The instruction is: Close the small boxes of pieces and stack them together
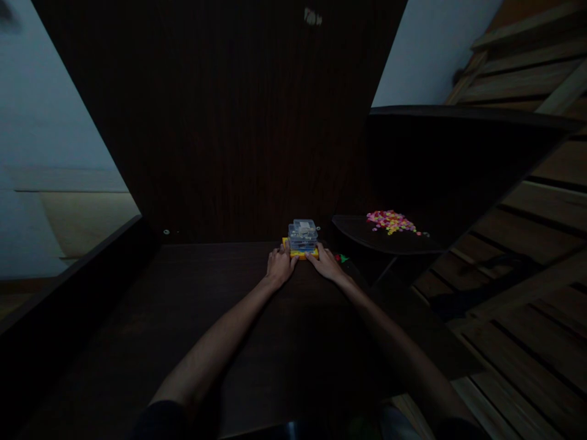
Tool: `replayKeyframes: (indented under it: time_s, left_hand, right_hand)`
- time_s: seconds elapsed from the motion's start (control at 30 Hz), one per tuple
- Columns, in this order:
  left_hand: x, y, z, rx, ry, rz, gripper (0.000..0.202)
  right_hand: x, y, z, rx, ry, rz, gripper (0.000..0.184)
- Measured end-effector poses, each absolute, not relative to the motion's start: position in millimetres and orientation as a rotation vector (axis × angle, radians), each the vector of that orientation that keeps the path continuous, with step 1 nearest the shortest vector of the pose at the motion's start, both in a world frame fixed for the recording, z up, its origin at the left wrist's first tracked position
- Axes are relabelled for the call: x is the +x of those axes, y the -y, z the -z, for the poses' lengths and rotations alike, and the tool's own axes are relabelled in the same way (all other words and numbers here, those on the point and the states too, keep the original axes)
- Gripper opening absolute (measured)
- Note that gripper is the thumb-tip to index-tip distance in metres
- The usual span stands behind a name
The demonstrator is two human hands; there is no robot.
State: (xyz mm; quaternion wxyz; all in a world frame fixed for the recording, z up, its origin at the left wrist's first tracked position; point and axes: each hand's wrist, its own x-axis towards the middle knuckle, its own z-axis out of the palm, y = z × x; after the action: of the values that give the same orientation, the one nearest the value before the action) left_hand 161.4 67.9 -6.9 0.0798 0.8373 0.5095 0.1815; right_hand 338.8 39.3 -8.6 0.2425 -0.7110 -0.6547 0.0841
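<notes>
Both of my arms reach forward across a dark wooden desk [192, 318]. Near its back edge, my left hand [280, 265] and my right hand [324, 263] grip a flat yellow box [301, 255] from either side, thumbs at its front edge. Stacked on the yellow box are several clear plastic cases [302, 234], with small items dimly visible inside. What the cases hold is too dark and small to name. Just right of my right hand lies a small red and green object [341, 258].
A rounded corner shelf [380, 244] on the right bears a heap of small pink, yellow and red pieces [392, 222]. The tall dark back panel [238, 122] rises behind the desk. A raised side board [77, 275] borders the left, and wooden slats [541, 214] stand at the far right.
</notes>
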Motion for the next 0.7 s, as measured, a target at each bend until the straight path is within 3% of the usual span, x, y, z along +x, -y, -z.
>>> replayKeyframes:
  time_s: [0.53, 0.7]
  left_hand:
    - [183, -69, 0, 2.476, -1.572, -0.522, 0.064]
    - [182, -73, -6, 2.404, -1.617, -0.583, 0.053]
  right_hand:
    - [335, -53, 7, -2.140, 1.615, -0.080, 0.048]
    - [334, -53, 6, -2.137, 1.614, -0.054, 0.048]
